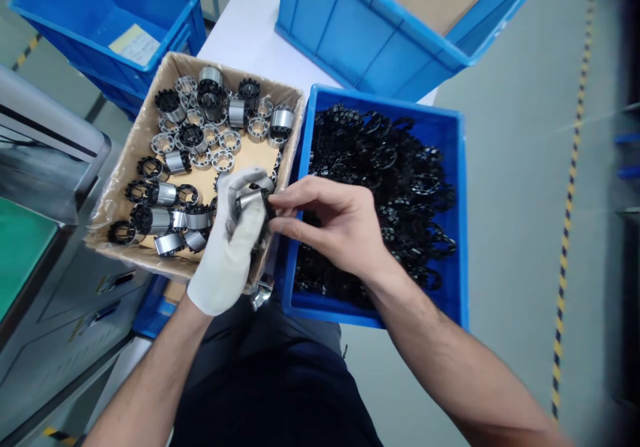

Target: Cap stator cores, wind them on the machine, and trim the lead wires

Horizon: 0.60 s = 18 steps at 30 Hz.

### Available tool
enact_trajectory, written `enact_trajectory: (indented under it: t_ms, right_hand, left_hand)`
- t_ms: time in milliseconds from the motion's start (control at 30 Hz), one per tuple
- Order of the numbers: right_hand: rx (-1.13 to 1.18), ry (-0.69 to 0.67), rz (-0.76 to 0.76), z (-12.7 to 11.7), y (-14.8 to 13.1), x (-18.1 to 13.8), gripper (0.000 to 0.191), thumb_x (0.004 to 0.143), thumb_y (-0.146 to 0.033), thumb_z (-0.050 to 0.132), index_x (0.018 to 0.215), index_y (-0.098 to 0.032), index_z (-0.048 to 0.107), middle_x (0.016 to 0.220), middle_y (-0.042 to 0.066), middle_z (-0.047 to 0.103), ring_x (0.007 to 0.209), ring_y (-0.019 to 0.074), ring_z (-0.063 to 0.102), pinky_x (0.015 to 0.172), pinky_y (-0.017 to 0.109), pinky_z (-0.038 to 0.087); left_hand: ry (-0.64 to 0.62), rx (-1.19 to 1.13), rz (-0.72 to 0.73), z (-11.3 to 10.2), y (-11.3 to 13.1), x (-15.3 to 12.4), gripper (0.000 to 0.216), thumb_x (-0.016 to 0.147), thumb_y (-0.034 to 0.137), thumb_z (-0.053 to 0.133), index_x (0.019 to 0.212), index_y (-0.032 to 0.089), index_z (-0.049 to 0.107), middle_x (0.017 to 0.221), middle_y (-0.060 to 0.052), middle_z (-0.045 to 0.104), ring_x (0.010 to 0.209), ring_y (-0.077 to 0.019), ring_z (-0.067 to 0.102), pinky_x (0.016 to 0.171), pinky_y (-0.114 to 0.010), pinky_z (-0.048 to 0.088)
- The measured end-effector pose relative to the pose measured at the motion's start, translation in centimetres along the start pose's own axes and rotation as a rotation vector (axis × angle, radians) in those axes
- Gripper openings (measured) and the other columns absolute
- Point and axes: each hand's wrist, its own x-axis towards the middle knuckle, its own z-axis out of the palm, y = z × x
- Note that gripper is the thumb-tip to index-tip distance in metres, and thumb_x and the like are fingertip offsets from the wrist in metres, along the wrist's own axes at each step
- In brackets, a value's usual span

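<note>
My left hand, in a white glove, is wrapped round a silver metal ring core above the right side of a lined cardboard box. Bare, my right hand meets it from the right, thumb and forefinger pinching a small black plastic ring at the core's end. That black ring is mostly hidden by the fingers. Inside the box sit bare silver cores and several cores with black toothed end rings. Under my right hand, a blue bin holds a heap of black plastic rings.
Behind the bin, a large blue crate with cardboard in it stands on a white table. Another blue crate with a paper inside is at the far left. A grey machine cabinet borders the left side.
</note>
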Motion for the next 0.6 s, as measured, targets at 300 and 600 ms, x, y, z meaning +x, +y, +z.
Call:
enact_trajectory:
  t_ms: [300, 600]
  right_hand:
    - [-1.1, 0.309, 0.115, -13.1, -5.3, -6.2, 0.042, 0.102, -0.053, 0.087, 0.132, -0.024, 0.09, 0.115, 0.013, 0.087, 0.104, 0.0328, 0.082, 0.105, 0.058, 0.067]
    - [-1.348, 0.201, 0.236, -14.5, 2.3, -13.9, 0.064, 0.115, -0.068, 0.063, 0.155, -0.019, 0.073, 0.164, 0.025, 0.066, 0.148, 0.0442, 0.065, 0.129, 0.074, 0.052]
  left_hand:
    - [-0.108, 0.661, 0.083, 0.2, 1.5, 8.3, 0.037, 0.085, 0.032, 0.097, 0.12, 0.029, 0.083, 0.117, -0.01, 0.07, 0.123, -0.0416, 0.074, 0.122, -0.057, 0.057]
    - [0.004, 0.045, -0.21, 1.7, 0.9, 3.0, 0.037, 0.103, 0.046, 0.078, 0.135, 0.027, 0.077, 0.08, 0.002, 0.059, 0.061, -0.0156, 0.05, 0.059, -0.032, 0.048]
